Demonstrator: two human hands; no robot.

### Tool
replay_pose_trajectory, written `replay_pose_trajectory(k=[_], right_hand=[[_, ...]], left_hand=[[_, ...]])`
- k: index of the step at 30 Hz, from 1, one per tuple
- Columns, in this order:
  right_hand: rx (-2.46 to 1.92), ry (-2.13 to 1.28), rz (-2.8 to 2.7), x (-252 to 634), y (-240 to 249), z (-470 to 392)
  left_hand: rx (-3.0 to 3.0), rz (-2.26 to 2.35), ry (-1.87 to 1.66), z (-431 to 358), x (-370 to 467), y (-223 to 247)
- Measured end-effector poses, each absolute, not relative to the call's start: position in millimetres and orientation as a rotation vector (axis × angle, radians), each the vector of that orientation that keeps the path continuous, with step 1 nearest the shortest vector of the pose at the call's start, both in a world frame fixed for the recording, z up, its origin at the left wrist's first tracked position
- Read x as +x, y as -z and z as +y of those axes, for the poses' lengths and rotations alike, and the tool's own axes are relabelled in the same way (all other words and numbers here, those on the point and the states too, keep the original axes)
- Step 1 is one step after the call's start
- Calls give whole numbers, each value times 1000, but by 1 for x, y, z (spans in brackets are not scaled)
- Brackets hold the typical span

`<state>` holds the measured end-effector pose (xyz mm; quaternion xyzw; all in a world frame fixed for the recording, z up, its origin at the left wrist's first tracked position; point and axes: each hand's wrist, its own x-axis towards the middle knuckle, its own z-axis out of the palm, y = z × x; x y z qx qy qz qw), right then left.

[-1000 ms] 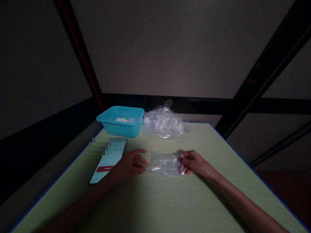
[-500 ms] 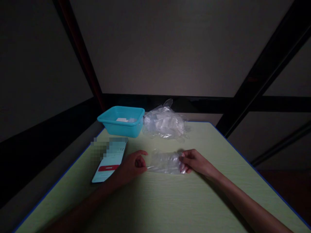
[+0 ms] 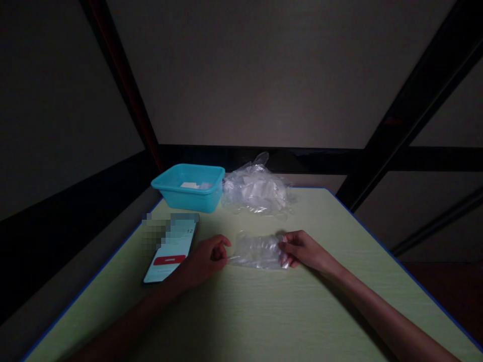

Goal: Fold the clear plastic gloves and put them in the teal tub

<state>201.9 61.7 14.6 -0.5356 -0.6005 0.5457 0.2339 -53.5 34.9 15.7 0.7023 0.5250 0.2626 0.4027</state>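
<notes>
Beneath the right grip (image 3: 302, 250) spreads a pale green, wood-grained, blue-edged bench (image 3: 264, 314). Beyond the grip stands a flat grey wall panel (image 3: 245, 75), crossed low by a black horizontal band (image 3: 320, 160). A broad black slanting beam (image 3: 413, 103) rises to the grip's right, a narrow dark-red strip (image 3: 124, 80) well left. Light is dim.

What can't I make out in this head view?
All in the head view:
- Phone: upper left pixelated; left forearm covers lower right.
- Teal basin: near wall hides the contents' undersides.
- Clear plastic piece: right hand covers its end.
- Left hand: too dim to settle its grip.
</notes>
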Motion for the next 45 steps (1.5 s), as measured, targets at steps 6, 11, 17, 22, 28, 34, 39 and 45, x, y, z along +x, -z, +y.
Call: replay_pose_trajectory(k=[6,11,17,22,28,34,39,45], right_hand=[[-1470,-1501,-1633,200,-17,60],[-1473,-1506,-1627,200,-18,60],[-1475,-1507,-1628,200,-18,60],[-1479,-1513,-1620,200,-18,60],[-1482,-1504,-1611,199,-21,59],[-1482,-1507,-1607,199,-20,60],[-1485,-1508,-1607,199,-20,59],[-1494,-1476,-1606,198,-18,59]], left_hand=[[1807,1291,-628,33,-58,-21],[1878,1263,-628,34,-61,-25],[2116,1341,-620,30,-56,-20],[2181,1373,-638,29,-52,-17],[2020,1354,-672,30,-55,-18],[1845,1330,-692,34,-59,-18],[1720,1336,-674,35,-59,-21],[1719,1397,-687,33,-55,-22]])
